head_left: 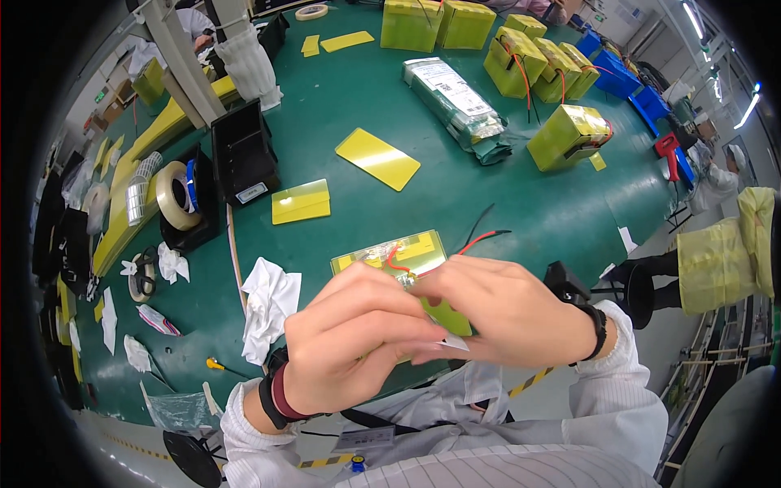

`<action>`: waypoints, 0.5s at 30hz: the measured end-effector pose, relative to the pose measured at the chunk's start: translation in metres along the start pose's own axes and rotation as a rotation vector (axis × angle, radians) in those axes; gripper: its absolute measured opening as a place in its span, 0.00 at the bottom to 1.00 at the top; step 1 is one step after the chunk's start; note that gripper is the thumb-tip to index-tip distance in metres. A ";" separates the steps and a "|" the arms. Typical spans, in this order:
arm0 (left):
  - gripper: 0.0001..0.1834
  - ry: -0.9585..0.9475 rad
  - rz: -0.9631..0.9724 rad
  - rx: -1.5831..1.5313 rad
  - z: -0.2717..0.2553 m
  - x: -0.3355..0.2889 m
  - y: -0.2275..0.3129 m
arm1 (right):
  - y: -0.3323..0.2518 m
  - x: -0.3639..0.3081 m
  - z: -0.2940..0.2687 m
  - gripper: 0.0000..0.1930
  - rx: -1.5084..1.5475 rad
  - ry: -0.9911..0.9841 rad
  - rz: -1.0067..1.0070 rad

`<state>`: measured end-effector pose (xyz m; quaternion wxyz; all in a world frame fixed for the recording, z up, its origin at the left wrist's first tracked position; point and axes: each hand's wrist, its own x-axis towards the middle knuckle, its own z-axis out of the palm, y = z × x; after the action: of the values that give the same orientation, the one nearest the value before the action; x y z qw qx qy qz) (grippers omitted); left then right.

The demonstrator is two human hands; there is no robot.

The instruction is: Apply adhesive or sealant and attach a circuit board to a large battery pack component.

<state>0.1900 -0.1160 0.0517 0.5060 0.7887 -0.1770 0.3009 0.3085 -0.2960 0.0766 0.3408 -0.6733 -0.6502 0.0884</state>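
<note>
A yellow-wrapped battery pack (419,248) stands on the bench right in front of me, with a clear plate over its top. From it run a red wire and a black wire (478,226) to the right. My left hand (350,337) is closed above its near side, fingertips pinching a small white piece (454,342), perhaps tape or a label. My right hand (521,313) meets it from the other side, fingers bent and closed. Its index fingertip is close to the wire joint on the pack's top. The hands hide much of the pack and whatever the right fingers hold.
Loose yellow boards (378,159) lie beyond the pack. Farther right stand several wrapped battery packs (569,134) beside a green parcel (455,106). At left are a black bin (244,150), tape rolls (175,195) and a crumpled white cloth (268,301). Someone in yellow stands at right.
</note>
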 end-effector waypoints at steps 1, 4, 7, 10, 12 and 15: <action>0.10 0.014 0.015 0.010 0.001 0.001 0.001 | -0.001 -0.003 -0.001 0.15 0.001 0.110 -0.046; 0.10 0.026 0.027 0.006 0.003 0.001 0.002 | -0.001 -0.012 0.000 0.11 -0.112 0.205 -0.146; 0.11 0.021 -0.006 0.001 0.004 -0.001 0.005 | 0.005 -0.008 -0.001 0.12 -0.083 0.250 -0.205; 0.12 -0.013 -0.042 -0.009 -0.002 0.001 0.004 | 0.005 -0.008 -0.002 0.12 -0.090 0.218 -0.242; 0.13 -0.044 -0.050 -0.026 -0.007 0.002 0.005 | 0.003 -0.007 -0.003 0.11 -0.111 0.209 -0.237; 0.13 -0.101 0.013 0.065 -0.009 0.004 0.010 | 0.004 -0.006 -0.001 0.11 -0.171 0.220 -0.323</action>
<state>0.1846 -0.1120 0.0642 0.4687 0.8178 -0.1975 0.2693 0.3112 -0.3022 0.0732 0.3613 -0.5924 -0.7136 -0.0969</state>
